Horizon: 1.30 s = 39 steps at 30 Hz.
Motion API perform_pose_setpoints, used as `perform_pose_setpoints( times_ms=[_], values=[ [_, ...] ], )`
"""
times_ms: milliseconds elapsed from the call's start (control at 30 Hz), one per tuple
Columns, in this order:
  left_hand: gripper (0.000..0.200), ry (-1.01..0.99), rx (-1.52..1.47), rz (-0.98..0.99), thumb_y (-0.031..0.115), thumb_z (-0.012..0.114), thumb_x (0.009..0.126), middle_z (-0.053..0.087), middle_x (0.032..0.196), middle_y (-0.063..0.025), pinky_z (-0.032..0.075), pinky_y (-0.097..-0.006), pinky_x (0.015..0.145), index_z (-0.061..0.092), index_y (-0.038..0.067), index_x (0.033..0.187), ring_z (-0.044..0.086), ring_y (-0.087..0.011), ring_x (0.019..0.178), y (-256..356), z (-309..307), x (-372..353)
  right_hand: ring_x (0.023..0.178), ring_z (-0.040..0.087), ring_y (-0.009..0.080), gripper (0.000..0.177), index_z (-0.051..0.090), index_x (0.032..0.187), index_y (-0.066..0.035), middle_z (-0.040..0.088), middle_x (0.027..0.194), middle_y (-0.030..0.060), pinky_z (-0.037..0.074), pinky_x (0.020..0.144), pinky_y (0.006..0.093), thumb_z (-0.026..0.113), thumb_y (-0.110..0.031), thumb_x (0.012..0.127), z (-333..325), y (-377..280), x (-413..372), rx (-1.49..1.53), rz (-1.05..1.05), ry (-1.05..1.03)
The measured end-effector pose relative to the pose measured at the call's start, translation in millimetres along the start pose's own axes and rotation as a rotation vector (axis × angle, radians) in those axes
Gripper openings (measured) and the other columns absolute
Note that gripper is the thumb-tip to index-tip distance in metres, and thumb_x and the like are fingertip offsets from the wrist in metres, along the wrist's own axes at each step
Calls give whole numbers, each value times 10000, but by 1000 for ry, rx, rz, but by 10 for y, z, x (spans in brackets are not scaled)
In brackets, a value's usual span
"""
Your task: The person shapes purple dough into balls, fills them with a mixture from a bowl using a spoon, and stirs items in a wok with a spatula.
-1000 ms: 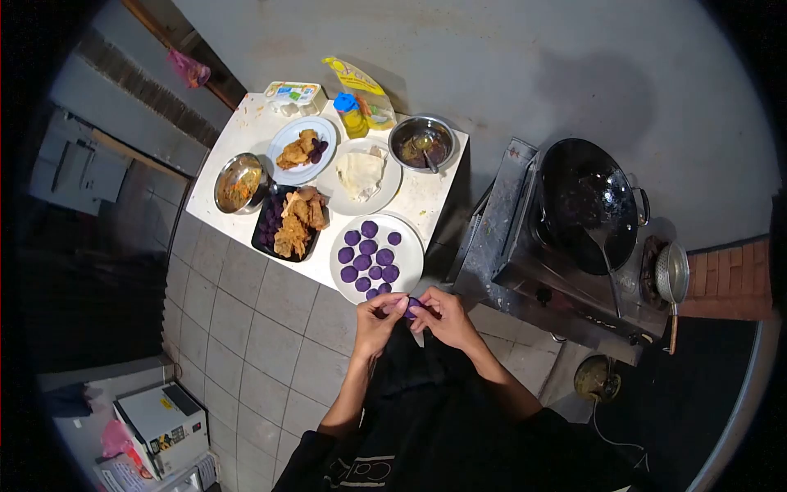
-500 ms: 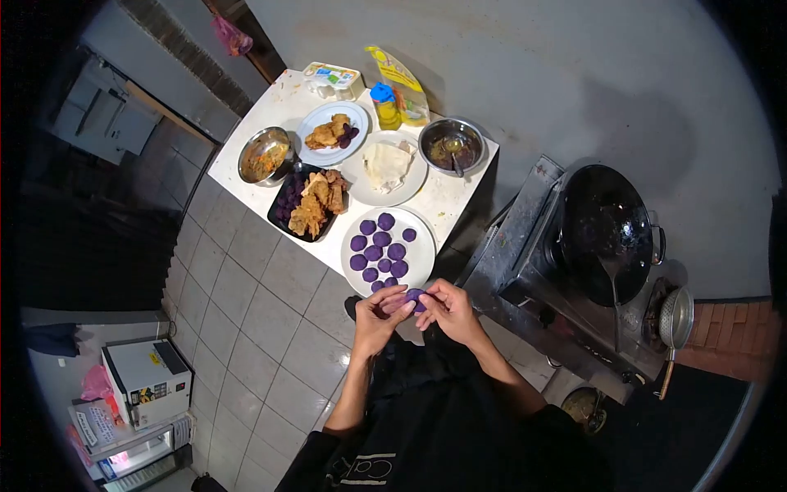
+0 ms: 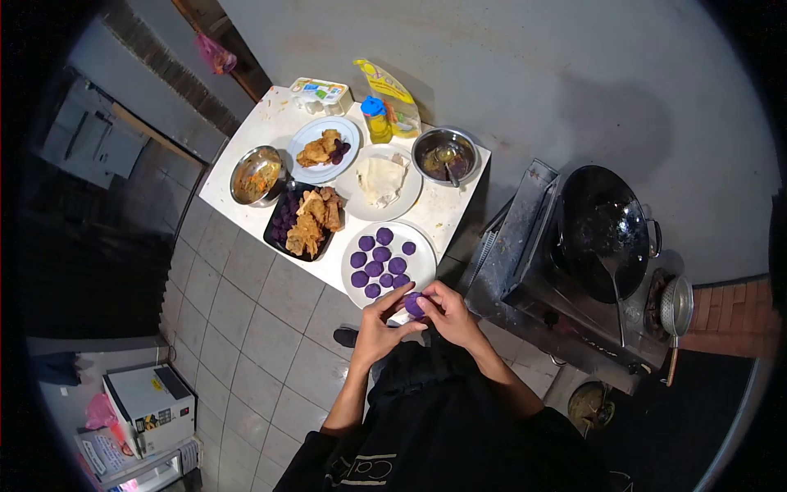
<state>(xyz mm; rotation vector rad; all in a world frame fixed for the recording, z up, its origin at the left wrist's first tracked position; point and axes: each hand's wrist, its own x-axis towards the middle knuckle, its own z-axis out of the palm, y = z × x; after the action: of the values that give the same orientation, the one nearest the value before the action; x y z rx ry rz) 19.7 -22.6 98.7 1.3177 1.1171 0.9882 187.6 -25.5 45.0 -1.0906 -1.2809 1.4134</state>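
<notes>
At the near edge of the white table (image 3: 455,199): one purple ball (image 3: 415,306), in front of a round plate (image 3: 424,266), gripped between thumb and fingers of the right hand (image 3: 449,316). Left hand (image 3: 379,332): beside the ball, thumb and fingers spread apart; contact with it unclear. On the plate: more purple balls (image 3: 381,254), loosely grouped. Beyond: black tray (image 3: 272,237) with fried pieces (image 3: 306,235). Right: dark wok (image 3: 602,221), ladle (image 3: 616,297) inside.

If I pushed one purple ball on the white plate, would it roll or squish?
A purple ball on the white plate might roll, since it looks round, though close neighbours could stop it. It may squish: its dull surface looks doughy. Probably light too: the right hand holds a similar ball.
</notes>
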Motion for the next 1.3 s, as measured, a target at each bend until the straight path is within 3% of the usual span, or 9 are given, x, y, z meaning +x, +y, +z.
perform_pose_setpoints(
  times_ms=[133,333,567,633,733,933,1067,1233,1300],
  values=[
    [508,-56,258,95,82,847,701,692,1134,-193,512,-356,918,669,-21,1165,678,-265,1058,-109,-92,100,811,627,112,140,544,1023,32,639,883,94,498,684,264,585,-93,974,48,-25,21,-33,-4,54],
    [470,-144,342,207,54,827,707,704,1105,-185,521,-355,903,681,-19,1147,689,-289,1031,-67,-272,192,858,600,88,151,554,1042,29,625,927,54,493,725,259,588,-104,978,175,-28,52,114,72,79],
    [717,-270,294,230,60,841,676,561,1356,-194,427,-387,1057,554,18,1331,528,-311,1280,124,-263,281,882,588,60,118,563,1074,-2,630,953,24,491,742,224,579,-78,984,222,-227,42,217,83,75],
    [779,-323,281,228,53,842,662,509,1416,-188,384,-400,1101,516,29,1369,457,-312,1350,60,-203,313,874,582,56,126,566,1081,-10,624,956,12,488,732,221,589,-81,979,194,-269,21,303,192,43],
    [733,-349,219,241,31,823,667,522,1410,-163,366,-412,1113,534,24,1341,424,-322,1373,-73,-134,363,820,567,56,154,585,1082,-13,617,924,10,475,698,223,620,-106,964,154,-257,2,385,247,20],
    [682,-426,313,272,12,792,699,544,1395,-126,370,-427,1106,531,24,1329,412,-334,1379,-74,-105,337,775,574,63,159,639,1037,-3,625,886,-12,475,668,223,679,-102,921,103,-269,-32,394,204,41],
    [689,-407,309,277,25,798,700,549,1379,-151,381,-415,1095,524,21,1332,437,-337,1357,32,-104,306,865,593,79,121,662,989,-1,643,925,1,498,761,231,700,-66,894,96,-192,-66,388,229,27],
    [641,-321,257,246,22,787,707,544,1370,-185,428,-396,1044,548,7,1302,511,-352,1282,71,-64,271,867,617,95,136,673,1004,9,665,936,29,514,768,241,703,-48,884,130,-173,-124,540,283,33],
    [585,-402,293,307,15,765,727,544,1370,-183,440,-392,1025,566,-3,1277,534,-355,1253,33,-67,300,851,619,98,153,680,1008,15,668,932,34,509,744,237,714,-54,876,129,-179,-156,575,260,45]
  ],
)
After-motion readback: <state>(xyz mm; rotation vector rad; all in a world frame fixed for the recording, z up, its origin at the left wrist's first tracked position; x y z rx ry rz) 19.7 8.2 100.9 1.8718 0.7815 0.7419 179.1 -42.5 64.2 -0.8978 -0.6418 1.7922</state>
